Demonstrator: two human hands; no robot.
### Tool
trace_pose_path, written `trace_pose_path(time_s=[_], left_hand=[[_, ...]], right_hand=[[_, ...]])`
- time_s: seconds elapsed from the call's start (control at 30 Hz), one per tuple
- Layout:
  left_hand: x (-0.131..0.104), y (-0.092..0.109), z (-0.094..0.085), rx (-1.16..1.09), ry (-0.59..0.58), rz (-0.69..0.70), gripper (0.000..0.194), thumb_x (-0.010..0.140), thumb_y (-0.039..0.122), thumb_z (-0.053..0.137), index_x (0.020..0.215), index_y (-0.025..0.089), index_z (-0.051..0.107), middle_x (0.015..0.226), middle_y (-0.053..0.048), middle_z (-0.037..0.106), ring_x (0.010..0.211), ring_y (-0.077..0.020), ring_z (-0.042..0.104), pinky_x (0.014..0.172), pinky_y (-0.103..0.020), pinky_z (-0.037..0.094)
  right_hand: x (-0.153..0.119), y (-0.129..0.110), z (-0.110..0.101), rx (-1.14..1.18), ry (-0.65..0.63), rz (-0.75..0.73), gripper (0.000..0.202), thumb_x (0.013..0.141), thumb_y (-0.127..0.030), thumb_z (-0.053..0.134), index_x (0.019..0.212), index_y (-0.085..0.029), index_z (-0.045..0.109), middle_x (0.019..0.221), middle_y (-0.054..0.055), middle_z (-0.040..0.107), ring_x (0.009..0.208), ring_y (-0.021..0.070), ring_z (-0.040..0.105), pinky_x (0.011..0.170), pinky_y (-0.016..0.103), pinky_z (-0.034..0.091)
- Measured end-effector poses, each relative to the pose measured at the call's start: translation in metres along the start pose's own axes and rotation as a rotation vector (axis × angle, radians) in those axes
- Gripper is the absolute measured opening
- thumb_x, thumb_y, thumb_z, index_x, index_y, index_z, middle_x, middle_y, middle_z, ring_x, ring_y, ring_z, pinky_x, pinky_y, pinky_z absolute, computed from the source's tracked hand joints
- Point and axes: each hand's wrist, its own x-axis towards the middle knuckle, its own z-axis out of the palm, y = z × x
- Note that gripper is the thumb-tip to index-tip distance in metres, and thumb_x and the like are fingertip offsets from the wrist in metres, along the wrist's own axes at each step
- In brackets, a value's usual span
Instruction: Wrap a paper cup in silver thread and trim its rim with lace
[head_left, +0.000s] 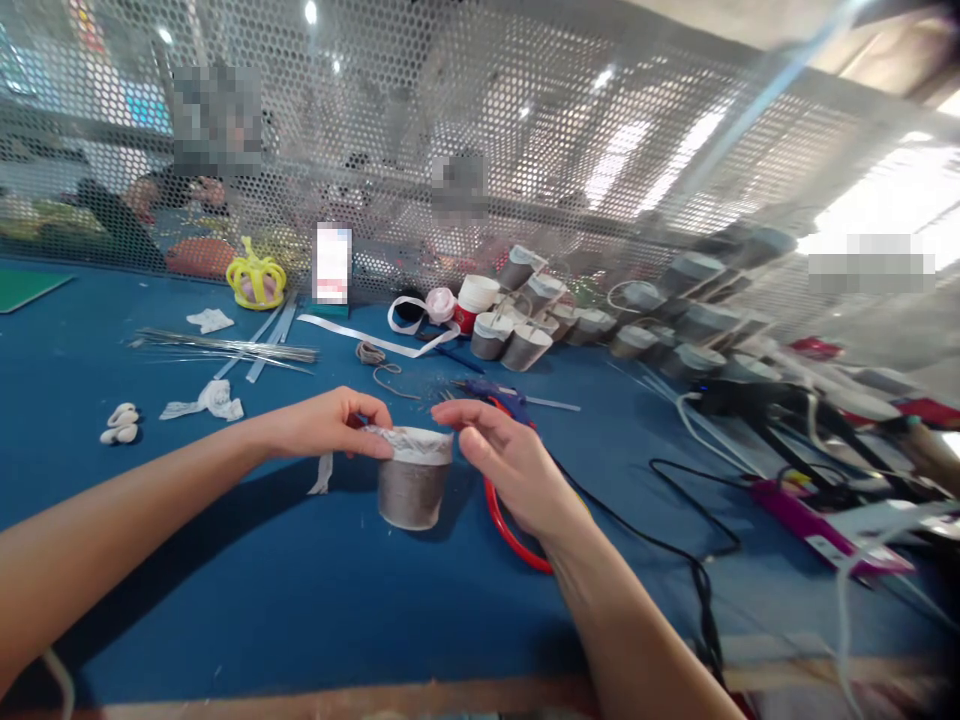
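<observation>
A small grey bucket [414, 492] stands upright in front of me, with white lace trim [421, 441] around its rim. My left hand [341, 422] pinches the bucket's rim and lace at the left, and a loose end of lace [323, 474] hangs below the wrist. My right hand [517, 465] is at the right of the rim, fingers apart and slightly curved, gripping nothing. Whether its fingertips touch the lace I cannot tell. Behind and under the right hand lie red-handled scissors [504, 532] and a blue glue gun [491, 392].
Further back are several grey buckets [526, 347], a white ribbon [375, 335], wire lengths [225, 346], a twine bundle [370, 352], lace scraps [217, 400] and a yellow crown-shaped item [256, 280]. Black cables [645, 535] cross the right side. A perforated metal screen [390, 130] borders the back.
</observation>
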Motion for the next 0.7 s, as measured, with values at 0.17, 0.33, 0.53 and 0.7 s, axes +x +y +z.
trace_pose_path(time_s=[0.17, 0.33, 0.53, 0.7], left_hand=[[-0.0015, -0.0013, -0.0018, -0.145, -0.048, 0.010, 0.022, 0.065, 0.030, 0.067, 0.065, 0.013, 0.052, 0.058, 0.006, 0.047, 0.053, -0.0056, 0.041, 0.051, -0.018, 0.031], [-0.0037, -0.0015, -0.0010, -0.270, -0.071, 0.010, 0.027, 0.061, 0.032, 0.071, 0.064, 0.013, 0.053, 0.059, 0.005, 0.049, 0.053, -0.0047, 0.042, 0.050, -0.018, 0.032], [-0.0038, -0.0015, 0.0009, -0.354, -0.071, 0.002, 0.034, 0.055, 0.038, 0.075, 0.064, 0.013, 0.053, 0.060, 0.005, 0.051, 0.053, -0.0051, 0.044, 0.050, -0.018, 0.036], [-0.0030, 0.0002, 0.0009, -0.313, -0.057, -0.001, 0.032, 0.057, 0.037, 0.073, 0.066, 0.013, 0.053, 0.062, 0.005, 0.050, 0.054, -0.0054, 0.044, 0.051, -0.019, 0.036]], right_hand=[[0.0014, 0.0028, 0.0004, 0.039, -0.055, 0.040, 0.037, 0.079, -0.052, 0.051, 0.094, -0.019, 0.059, 0.102, 0.008, 0.062, 0.097, 0.0209, 0.056, 0.084, 0.035, 0.043], [0.0005, -0.0009, -0.0022, 0.113, -0.063, 0.044, 0.039, 0.077, -0.055, 0.052, 0.091, -0.019, 0.060, 0.102, 0.007, 0.062, 0.098, 0.0208, 0.055, 0.084, 0.033, 0.042], [-0.0006, -0.0015, -0.0005, 0.276, -0.116, 0.032, 0.038, 0.079, -0.056, 0.049, 0.081, -0.019, 0.059, 0.103, 0.007, 0.061, 0.093, 0.0189, 0.056, 0.081, 0.032, 0.043], [0.0001, -0.0009, -0.0043, 0.252, -0.105, 0.049, 0.039, 0.077, -0.057, 0.050, 0.075, -0.018, 0.056, 0.099, 0.007, 0.062, 0.090, 0.0190, 0.056, 0.078, 0.031, 0.044]])
